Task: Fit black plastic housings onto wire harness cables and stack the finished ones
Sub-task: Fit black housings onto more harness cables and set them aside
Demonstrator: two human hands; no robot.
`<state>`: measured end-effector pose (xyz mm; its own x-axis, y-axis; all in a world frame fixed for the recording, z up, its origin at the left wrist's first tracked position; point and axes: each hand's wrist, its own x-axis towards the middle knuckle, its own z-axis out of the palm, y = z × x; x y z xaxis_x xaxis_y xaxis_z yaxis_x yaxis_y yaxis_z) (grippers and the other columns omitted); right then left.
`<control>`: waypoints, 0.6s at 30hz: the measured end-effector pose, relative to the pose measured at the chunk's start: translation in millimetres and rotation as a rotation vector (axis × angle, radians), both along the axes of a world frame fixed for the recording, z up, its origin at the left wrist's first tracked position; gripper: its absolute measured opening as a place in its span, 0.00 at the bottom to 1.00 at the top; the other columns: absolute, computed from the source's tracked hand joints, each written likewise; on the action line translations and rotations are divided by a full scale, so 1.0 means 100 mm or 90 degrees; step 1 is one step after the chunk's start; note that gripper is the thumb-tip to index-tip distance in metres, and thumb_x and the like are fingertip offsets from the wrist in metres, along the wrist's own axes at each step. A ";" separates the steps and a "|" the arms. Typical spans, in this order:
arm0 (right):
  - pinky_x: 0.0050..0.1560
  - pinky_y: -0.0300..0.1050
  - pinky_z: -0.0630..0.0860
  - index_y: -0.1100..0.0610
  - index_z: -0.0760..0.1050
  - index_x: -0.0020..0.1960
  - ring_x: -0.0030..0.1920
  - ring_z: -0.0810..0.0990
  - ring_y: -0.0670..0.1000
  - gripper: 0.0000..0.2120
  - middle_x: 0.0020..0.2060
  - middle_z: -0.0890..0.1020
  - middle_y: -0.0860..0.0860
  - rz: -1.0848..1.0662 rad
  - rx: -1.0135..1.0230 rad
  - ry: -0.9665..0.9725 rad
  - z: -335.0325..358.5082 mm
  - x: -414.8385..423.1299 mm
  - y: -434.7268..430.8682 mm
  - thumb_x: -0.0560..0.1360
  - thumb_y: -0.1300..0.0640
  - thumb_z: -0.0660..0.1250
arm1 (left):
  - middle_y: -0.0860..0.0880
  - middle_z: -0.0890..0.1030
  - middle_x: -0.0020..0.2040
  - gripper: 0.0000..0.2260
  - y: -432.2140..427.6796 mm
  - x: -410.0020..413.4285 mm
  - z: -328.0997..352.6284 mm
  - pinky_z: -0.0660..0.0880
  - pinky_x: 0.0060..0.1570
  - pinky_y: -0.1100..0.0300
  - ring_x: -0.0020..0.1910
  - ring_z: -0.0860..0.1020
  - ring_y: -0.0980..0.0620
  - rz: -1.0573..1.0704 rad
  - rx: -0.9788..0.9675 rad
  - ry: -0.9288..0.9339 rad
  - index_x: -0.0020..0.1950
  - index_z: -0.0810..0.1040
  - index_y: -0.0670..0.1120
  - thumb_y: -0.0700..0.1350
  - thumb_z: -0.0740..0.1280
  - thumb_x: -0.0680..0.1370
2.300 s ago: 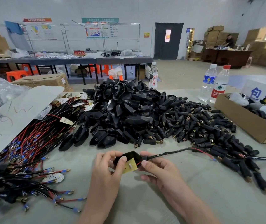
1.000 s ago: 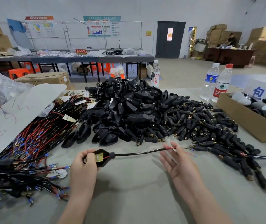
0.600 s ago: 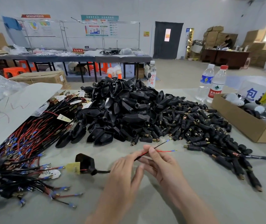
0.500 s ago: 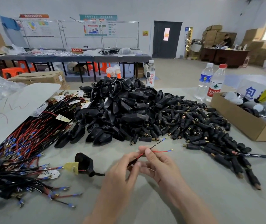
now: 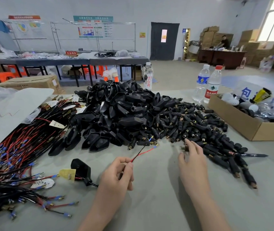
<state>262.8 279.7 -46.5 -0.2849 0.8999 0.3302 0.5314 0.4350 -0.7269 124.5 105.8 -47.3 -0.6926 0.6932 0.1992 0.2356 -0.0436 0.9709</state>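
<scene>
The black housing point(image 5: 81, 166) lies on the table point(image 5: 152, 207) just left of the left hand point(image 5: 116, 174), which pinches its cable point(image 5: 138, 153) near the red and black ends. To the right, the right hand point(image 5: 192, 162) touches a small plug point(image 5: 184, 148) at the near edge of the pile point(image 5: 191, 124); whether it grasps the plug cannot be told.

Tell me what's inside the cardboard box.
The box holds white rounded items, a yellow-black object and clear plastic. Anything below them is covered.
</scene>
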 end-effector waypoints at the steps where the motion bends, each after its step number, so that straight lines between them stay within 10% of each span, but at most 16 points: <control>1: 0.74 0.52 0.62 0.54 0.64 0.77 0.74 0.64 0.56 0.24 0.75 0.66 0.52 -0.006 -0.005 -0.069 -0.02 0.02 0.04 0.81 0.59 0.60 | 0.48 0.80 0.34 0.11 0.00 0.00 0.00 0.75 0.32 0.61 0.30 0.79 0.49 0.001 0.004 -0.002 0.47 0.79 0.56 0.41 0.63 0.82; 5: 0.75 0.53 0.60 0.52 0.60 0.79 0.75 0.60 0.58 0.24 0.76 0.64 0.52 -0.027 0.006 -0.282 -0.01 0.12 0.21 0.83 0.57 0.55 | 0.49 0.84 0.42 0.11 0.01 -0.02 0.00 0.76 0.36 0.60 0.37 0.82 0.50 0.016 0.020 -0.015 0.51 0.79 0.51 0.36 0.62 0.82; 13: 0.57 0.52 0.68 0.53 0.73 0.66 0.58 0.69 0.57 0.15 0.57 0.71 0.54 -0.096 0.101 -0.330 -0.01 0.17 0.29 0.81 0.49 0.63 | 0.55 0.77 0.32 0.08 -0.03 0.02 0.05 0.67 0.30 0.69 0.28 0.70 0.59 -0.011 0.016 0.017 0.45 0.79 0.57 0.43 0.68 0.80; 18: 0.42 0.40 0.73 0.54 0.76 0.51 0.43 0.80 0.48 0.06 0.47 0.81 0.50 0.066 -0.212 0.192 0.07 -0.04 0.09 0.80 0.52 0.67 | 0.49 0.79 0.33 0.04 -0.05 0.04 0.12 0.69 0.29 0.65 0.28 0.71 0.52 -0.021 0.033 -0.029 0.47 0.76 0.45 0.38 0.65 0.81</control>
<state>259.0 288.8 -39.4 -0.3141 0.9431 0.1094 0.2408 0.1906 -0.9517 128.3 100.7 -35.7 -0.6788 0.7054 0.2039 0.1890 -0.1005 0.9768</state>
